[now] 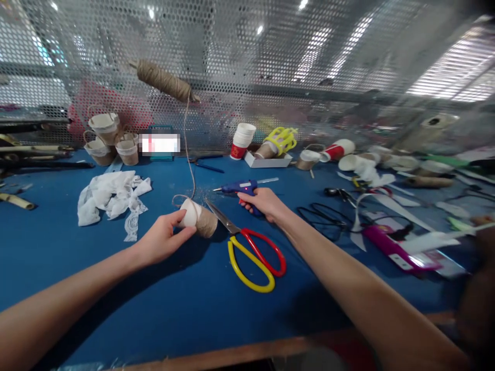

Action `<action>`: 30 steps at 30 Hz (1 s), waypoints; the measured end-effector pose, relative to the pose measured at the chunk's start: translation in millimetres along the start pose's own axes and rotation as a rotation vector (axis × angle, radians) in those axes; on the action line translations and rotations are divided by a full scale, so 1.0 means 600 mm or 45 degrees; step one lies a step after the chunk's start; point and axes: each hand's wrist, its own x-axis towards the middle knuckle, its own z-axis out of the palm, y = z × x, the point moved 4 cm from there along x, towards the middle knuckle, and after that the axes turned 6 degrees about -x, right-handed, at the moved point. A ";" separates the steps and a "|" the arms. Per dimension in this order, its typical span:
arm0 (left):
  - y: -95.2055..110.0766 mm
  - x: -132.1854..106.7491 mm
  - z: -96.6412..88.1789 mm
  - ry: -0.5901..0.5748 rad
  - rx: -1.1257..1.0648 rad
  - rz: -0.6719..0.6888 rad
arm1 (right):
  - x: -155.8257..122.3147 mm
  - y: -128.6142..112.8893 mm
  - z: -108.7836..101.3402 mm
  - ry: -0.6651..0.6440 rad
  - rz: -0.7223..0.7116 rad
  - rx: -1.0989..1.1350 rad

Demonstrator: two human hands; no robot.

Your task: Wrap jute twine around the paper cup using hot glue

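My left hand (164, 237) grips a white paper cup (199, 218) lying on its side, its lower part wound with brown twine. A strand of twine (187, 149) runs up from the cup to a twine spool (164, 81) on the perforated panel. My right hand (263, 202) is closed around the handle of a blue glue gun (242, 187), whose nozzle points left just above the blue table (174, 309). Between both hands lie scissors with red and yellow handles (255, 255).
White lace fabric (110, 198) lies at left. Twine-wrapped cups (110, 139) stand at the back left, stacked paper cups (242, 140) and a white tray (268, 159) at the back centre. Black scissors (323, 219), paper scraps and a pink tool (398, 251) crowd the right.
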 end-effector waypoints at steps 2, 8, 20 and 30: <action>0.002 0.000 0.001 -0.020 0.062 0.044 | 0.003 -0.003 -0.004 0.066 -0.023 -0.145; 0.014 -0.006 0.009 -0.121 0.115 0.088 | -0.035 -0.054 -0.010 0.220 -0.194 -0.440; 0.038 -0.023 0.019 -0.367 0.097 0.158 | -0.137 -0.150 0.065 -0.709 -0.515 0.640; 0.032 -0.022 0.019 -0.395 -0.257 -0.006 | -0.157 -0.123 0.022 -0.162 -0.572 0.319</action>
